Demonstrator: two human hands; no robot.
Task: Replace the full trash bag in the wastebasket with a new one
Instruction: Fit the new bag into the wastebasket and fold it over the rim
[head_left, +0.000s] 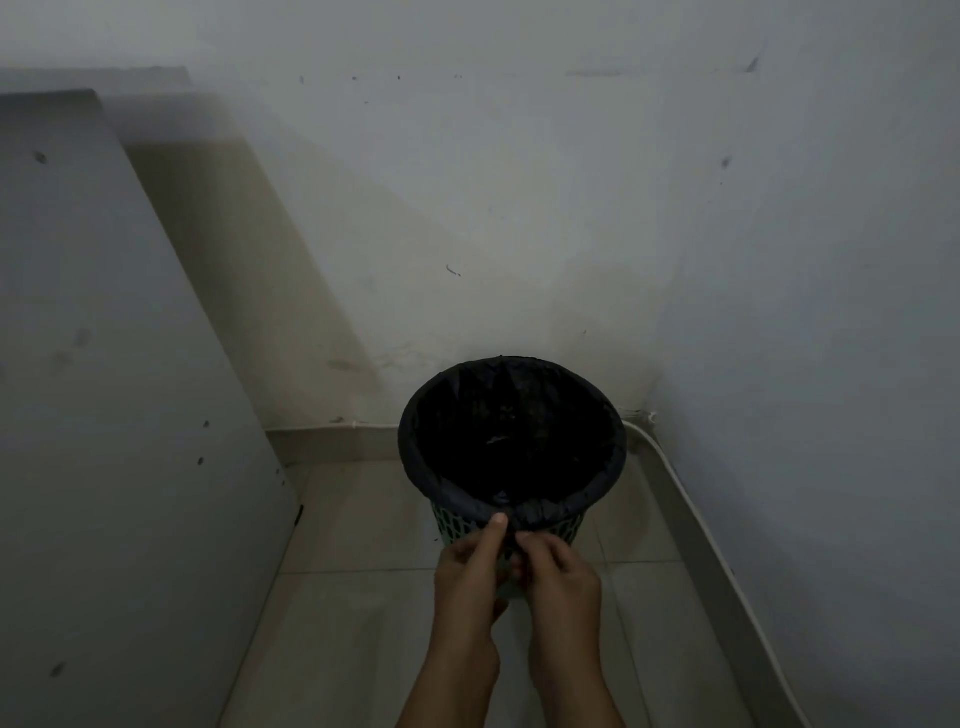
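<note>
Both your hands are pinched together on the gathered bunch of the black trash bag (511, 441) at the near edge of the rim: left hand (470, 564) with its thumb up against the folded-over band, right hand (561, 571) with fingers curled onto the knot-like pucker just right of that thumb. Hands touch each other; the exact finger contact under the pucker is too dark to tell. The bag sits in the green lattice wastebasket (457, 525), its top folded outward over the whole rim; the basket stands upright on the tiled floor (363, 597) in the corner, close to the back wall (519, 208) and near the white cable (675, 483) running along the right skirting. Key relation: the bag's mouth and body lie straight ahead of and beyond your grip, basket axis vertical, so any pull on the bunch works toward you and up or down along the near wall. Neither hand is clearly nearer; both are at the same point. Judging by the taut band, this looks like cinching or loosening slack at the rim; can't tell which, nor how full the bag is. No brand, label or readable writing visible anywhere.
</note>
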